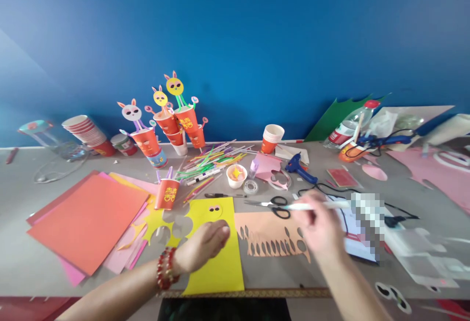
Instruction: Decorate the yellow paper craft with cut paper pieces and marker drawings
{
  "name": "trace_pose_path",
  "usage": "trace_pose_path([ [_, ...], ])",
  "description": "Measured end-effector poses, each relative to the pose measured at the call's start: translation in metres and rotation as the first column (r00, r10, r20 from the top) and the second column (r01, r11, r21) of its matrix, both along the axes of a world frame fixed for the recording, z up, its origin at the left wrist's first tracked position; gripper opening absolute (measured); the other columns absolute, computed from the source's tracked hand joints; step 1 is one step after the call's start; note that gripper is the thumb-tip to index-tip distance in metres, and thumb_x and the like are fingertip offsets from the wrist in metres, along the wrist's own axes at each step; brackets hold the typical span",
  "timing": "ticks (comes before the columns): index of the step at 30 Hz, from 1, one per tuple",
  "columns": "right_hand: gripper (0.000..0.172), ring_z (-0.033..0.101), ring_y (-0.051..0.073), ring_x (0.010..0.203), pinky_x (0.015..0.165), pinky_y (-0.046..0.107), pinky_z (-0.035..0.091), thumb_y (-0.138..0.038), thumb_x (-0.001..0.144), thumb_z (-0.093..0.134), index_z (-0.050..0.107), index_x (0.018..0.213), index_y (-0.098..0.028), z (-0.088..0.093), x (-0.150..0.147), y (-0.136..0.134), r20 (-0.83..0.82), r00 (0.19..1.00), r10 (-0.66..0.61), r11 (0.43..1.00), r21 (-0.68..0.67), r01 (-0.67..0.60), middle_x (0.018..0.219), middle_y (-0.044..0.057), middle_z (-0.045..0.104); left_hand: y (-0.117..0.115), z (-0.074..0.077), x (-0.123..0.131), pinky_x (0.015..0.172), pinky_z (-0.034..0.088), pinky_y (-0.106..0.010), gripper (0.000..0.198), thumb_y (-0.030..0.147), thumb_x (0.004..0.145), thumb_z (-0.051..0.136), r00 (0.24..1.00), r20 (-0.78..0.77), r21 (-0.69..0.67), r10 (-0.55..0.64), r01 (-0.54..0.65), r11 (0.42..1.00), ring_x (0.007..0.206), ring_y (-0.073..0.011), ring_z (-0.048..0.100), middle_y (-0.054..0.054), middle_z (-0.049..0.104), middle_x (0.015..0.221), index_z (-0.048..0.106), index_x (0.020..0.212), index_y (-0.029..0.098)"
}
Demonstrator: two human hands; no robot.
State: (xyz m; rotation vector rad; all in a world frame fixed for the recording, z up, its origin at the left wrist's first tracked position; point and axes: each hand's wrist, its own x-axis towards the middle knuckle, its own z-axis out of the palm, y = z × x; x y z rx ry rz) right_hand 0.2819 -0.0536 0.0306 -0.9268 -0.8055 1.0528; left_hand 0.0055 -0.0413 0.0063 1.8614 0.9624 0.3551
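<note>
My left hand [203, 246], with a red bead bracelet at the wrist, is over the yellow paper [216, 277]. Its fingers are pressed together, and whatever may be between them is hidden. Just beyond it on that paper is a yellow circle with two dark eyes [215, 209]. My right hand [321, 225] grips a white pen [301, 207], its tip pointing left. Beneath and beside the pen lie black-handled scissors [281, 206]. Between my hands rests an orange paper sheet [270, 235] with several leaf-shaped holes cut out.
Red paper cups with rabbit faces [147, 145] stand at the back left. Coloured sticks [211, 159], a small cup of cut pieces [236, 176], a tape roll [250, 186] and a blue glue gun [300, 168] fill the middle. Orange sheets [88, 218] lie left; a bottle [348, 125] stands right.
</note>
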Motion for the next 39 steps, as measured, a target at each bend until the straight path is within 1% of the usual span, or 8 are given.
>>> trace_pose_path([
  [2,0.026,0.037,0.006,0.037,0.039,0.017,0.032,-0.034,0.082,0.075,0.058,0.067,-0.021,0.005,0.029,-0.001,0.029,0.991,-0.131,0.991,0.043,0.129,0.042,-0.008,0.046,0.0,-0.005,-0.012,0.053,0.038,-0.023,0.037,0.039,0.105,0.029,0.991,-0.053,0.123,0.124,-0.117,0.986,0.056,-0.0119,0.048,0.002,0.051,0.065,0.046,0.077,0.02],
  [3,0.023,0.039,0.007,0.037,0.038,0.017,0.031,-0.035,0.083,0.074,0.061,0.072,-0.021,0.004,0.038,-0.004,0.084,0.987,-0.136,0.991,0.028,0.134,0.043,-0.006,0.05,0.0,-0.008,-0.015,0.056,0.041,-0.024,0.031,0.036,0.103,0.035,0.988,-0.096,0.199,0.122,-0.101,0.975,0.061,-0.0133,0.052,0.001,0.057,0.07,0.049,0.081,0.019],
  [6,0.023,0.045,0.009,0.039,0.035,0.017,0.028,-0.043,0.088,0.068,0.065,0.087,-0.021,-0.015,0.034,-0.018,0.242,0.957,0.161,0.973,-0.203,-0.112,0.054,-0.001,0.062,0.001,-0.013,-0.009,0.073,0.049,-0.031,0.018,0.026,0.1,0.041,0.992,-0.103,0.438,-0.071,0.11,0.892,0.083,-0.0199,0.063,-0.007,0.069,0.091,0.057,0.097,0.018],
  [9,0.022,0.054,0.012,0.053,0.045,0.021,0.041,-0.041,0.09,0.066,0.064,0.091,-0.02,-0.038,0.008,-0.029,0.397,0.81,0.431,0.887,-0.351,-0.3,0.071,0.002,0.067,0.005,-0.02,0.009,0.088,0.051,-0.035,0.021,0.018,0.099,0.041,0.951,-0.062,0.586,-0.302,0.279,0.761,0.101,-0.0221,0.063,-0.01,0.071,0.108,0.06,0.107,0.019],
  [14,0.019,0.05,0.012,0.055,0.051,0.022,0.039,-0.033,0.094,0.056,0.059,0.081,-0.02,-0.051,-0.016,-0.033,0.578,0.699,0.421,0.907,-0.285,-0.31,0.064,-0.002,0.057,0.015,-0.037,0.024,0.098,0.049,-0.039,0.025,0.016,0.099,0.042,0.92,-0.106,0.688,-0.377,0.342,0.64,0.113,-0.0217,0.062,-0.011,0.069,0.12,0.061,0.114,0.02],
  [19,0.011,0.051,0.013,0.054,0.049,0.022,0.037,-0.027,0.093,0.051,0.054,0.084,-0.021,-0.062,-0.021,-0.033,0.594,0.696,0.403,0.915,-0.268,-0.301,0.065,-0.003,0.056,0.014,-0.046,0.025,0.098,0.049,-0.039,0.025,0.02,0.098,0.046,0.937,-0.123,0.718,-0.328,0.312,0.622,0.112,-0.0224,0.061,-0.011,0.067,0.121,0.064,0.115,0.022],
  [25,0.02,0.041,0.011,0.046,0.046,0.023,0.031,-0.024,0.093,0.049,0.048,0.073,-0.022,-0.078,-0.026,-0.03,0.69,0.671,0.271,0.961,-0.158,-0.226,0.055,-0.006,0.047,0.011,-0.046,0.028,0.095,0.049,-0.039,0.024,0.018,0.097,0.048,0.942,-0.159,0.745,-0.297,0.312,0.589,0.111,-0.0227,0.061,-0.009,0.068,0.121,0.069,0.105,0.022],
  [39,0.02,0.049,0.014,0.051,0.052,0.025,0.035,-0.023,0.094,0.048,0.049,0.074,-0.023,-0.073,-0.026,-0.03,0.792,0.556,0.251,0.961,-0.137,-0.239,0.058,-0.004,0.053,0.011,-0.046,0.027,0.099,0.047,-0.04,0.023,0.018,0.095,0.05,0.943,-0.149,0.698,-0.297,0.312,0.644,0.114,-0.0233,0.059,-0.009,0.067,0.123,0.07,0.107,0.023],
])
